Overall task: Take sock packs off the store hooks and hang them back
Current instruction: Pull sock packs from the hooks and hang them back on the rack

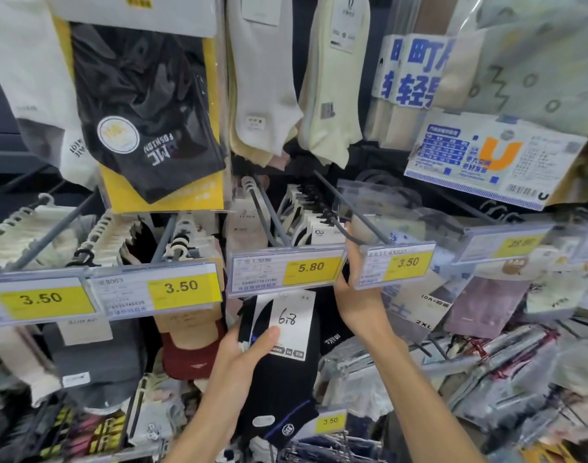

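Holding the black sock pack (286,379) at six o'clock, right under the 5.80 price tag (287,274), the left hand (242,352) wraps around it while the right hand (359,295) reaches up at three o'clock of the tag, its grip too hidden to tell, so the pack seems not yet hung back.

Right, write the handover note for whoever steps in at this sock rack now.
Left hand: grips the black sock pack, thumb on its white card, just below the 5.80 price tag.
Right hand: raised beside that tag, near the front of a grey hook rod. Its fingers are hidden, so the grip is unclear.
Done: unclear. The pack's top is hidden behind the tag, so on or off the hook cannot be told.
Left: check the pack's hanger, then finish hanging it.
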